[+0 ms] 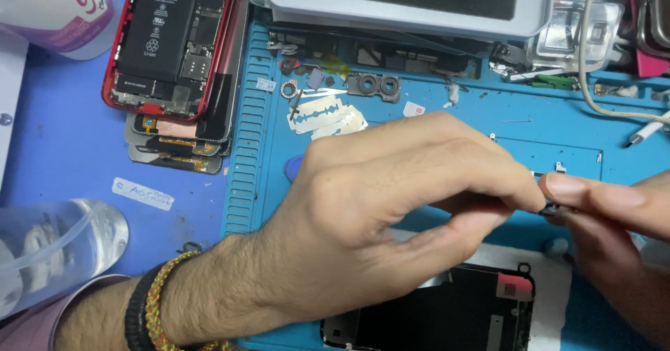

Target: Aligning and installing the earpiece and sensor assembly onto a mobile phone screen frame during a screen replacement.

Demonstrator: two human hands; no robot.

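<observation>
My left hand [377, 211] reaches across the blue work mat [433, 124], its thumb and forefinger pinched on a tiny dark part [555, 208]. My right hand [614, 218] comes in from the right edge and pinches the same small part from the other side. Both hands hover just above a phone screen panel [447, 316] that lies on the mat at the bottom, partly hidden by my left hand. A braided bracelet and a black band sit on my left wrist.
An opened red phone [174, 37] with its battery showing rests on stacked phone panels at upper left. Razor blades [324, 114], a camera ring piece [377, 86] and small loose parts lie on the mat. A clear bottle [56, 246] lies at left. A grey device [412, 2] sits at top.
</observation>
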